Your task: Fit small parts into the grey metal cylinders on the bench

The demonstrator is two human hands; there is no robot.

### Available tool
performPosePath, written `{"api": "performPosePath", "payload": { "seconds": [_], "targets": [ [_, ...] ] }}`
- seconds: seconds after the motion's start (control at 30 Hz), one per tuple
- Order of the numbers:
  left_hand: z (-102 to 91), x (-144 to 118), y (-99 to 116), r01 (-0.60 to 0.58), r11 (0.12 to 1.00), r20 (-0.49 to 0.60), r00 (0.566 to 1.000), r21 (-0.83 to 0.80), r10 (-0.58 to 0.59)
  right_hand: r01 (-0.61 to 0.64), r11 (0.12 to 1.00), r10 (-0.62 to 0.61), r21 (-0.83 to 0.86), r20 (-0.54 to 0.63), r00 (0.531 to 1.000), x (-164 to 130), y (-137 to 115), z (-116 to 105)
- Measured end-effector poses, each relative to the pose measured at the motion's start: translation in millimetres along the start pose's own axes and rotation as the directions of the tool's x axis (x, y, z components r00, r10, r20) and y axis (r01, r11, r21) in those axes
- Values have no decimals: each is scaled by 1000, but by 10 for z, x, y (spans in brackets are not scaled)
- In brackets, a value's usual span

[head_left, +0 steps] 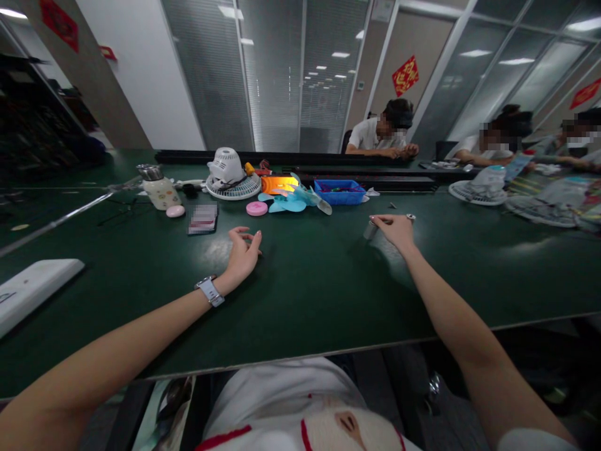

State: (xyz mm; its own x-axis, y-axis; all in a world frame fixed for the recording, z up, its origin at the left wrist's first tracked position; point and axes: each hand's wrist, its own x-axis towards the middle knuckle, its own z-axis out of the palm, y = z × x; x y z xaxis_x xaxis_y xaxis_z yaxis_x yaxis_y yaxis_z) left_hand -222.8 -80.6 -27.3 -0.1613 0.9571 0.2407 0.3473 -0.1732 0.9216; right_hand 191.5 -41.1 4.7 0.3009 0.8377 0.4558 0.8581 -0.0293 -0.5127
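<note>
Right now the right hand point(397, 230) rests on the dark green table mat point(319, 282) with its fingertips closed around a small silvery metal cylinder point(370, 229). The cylinder lies just to the left of those fingers and touching them, tilted, its long axis running from the fingertips down and leftward toward the bare middle of the mat. A second small silver piece point(410, 217) sits just beyond the knuckles on the far right side; whether the hand touches it cannot be told. The left hand point(241, 254) lies well apart to the left, palm turned up, fingers loosely curled and holding nothing, a white wristwatch point(210, 291) on its wrist. So the right hand is clearly the nearer to the cylinder, which sits between the two hands but hard against the right one. Beyond the left fingers lie a blurred flat card point(203, 218), a pink round cap point(256, 208), turquoise plastic fan blades point(293, 200) and a white fan housing on its round grille point(230, 175); beyond the gap between the hands stands a blue plastic tray point(340, 191). The mat is smooth and slightly glossy, showing reflections. The room is an office with glass partitions, and other people point(382, 134) sit at the far side of the table.
</note>
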Motion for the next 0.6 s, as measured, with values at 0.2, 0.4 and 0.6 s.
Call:
{"api": "performPosePath", "payload": {
  "seconds": [0.2, 0.4, 0.6],
  "targets": [
    [-8, 0, -15, -4, 1000, 1, 1000, 14, 4, -6, 1000, 6, 3, -36, 999, -5, 39, 47],
    [-10, 10, -29, -9, 1000, 11, 1000, 25, 9, -50, 994, 43, 98, 72, 996, -21, 77, 46],
    [-3, 18, -69, -24, 999, 17, 1000, 23, 24, -160, 949, 95, 272, 236, 967, -49, 140, 146]
  ]
}}
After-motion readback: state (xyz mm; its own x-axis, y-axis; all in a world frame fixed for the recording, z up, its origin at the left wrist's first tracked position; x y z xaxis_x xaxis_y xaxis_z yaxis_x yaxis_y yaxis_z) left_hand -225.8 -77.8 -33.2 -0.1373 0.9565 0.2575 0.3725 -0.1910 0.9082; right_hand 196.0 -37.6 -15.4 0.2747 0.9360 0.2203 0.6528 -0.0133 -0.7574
